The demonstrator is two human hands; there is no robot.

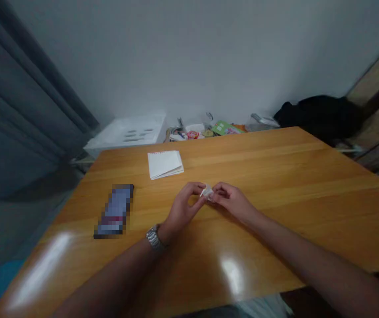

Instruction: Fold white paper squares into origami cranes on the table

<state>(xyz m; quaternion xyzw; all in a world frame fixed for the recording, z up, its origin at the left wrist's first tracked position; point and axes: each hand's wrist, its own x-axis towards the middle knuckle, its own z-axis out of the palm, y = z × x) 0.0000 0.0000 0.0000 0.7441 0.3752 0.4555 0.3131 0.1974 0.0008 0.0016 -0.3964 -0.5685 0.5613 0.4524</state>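
My left hand [183, 208], with a metal wristwatch [154, 237] on its wrist, and my right hand [232, 202] meet above the wooden table [242, 247]. Both pinch a small folded piece of white paper [207, 192] between their fingertips, and the fingers hide part of it. To the left of my hands, a white folded sheet or paper pad [164, 164] lies on the table. Further left and nearer me is a flat, dark rectangular object [114, 211], pixelated and impossible to identify.
Beyond the table's far edge stand a white box [125, 134] and a heap of small packets and papers [201, 131]. A black cloth bundle [320, 117] lies at the back right. A grey curtain [20, 106] hangs on the left.
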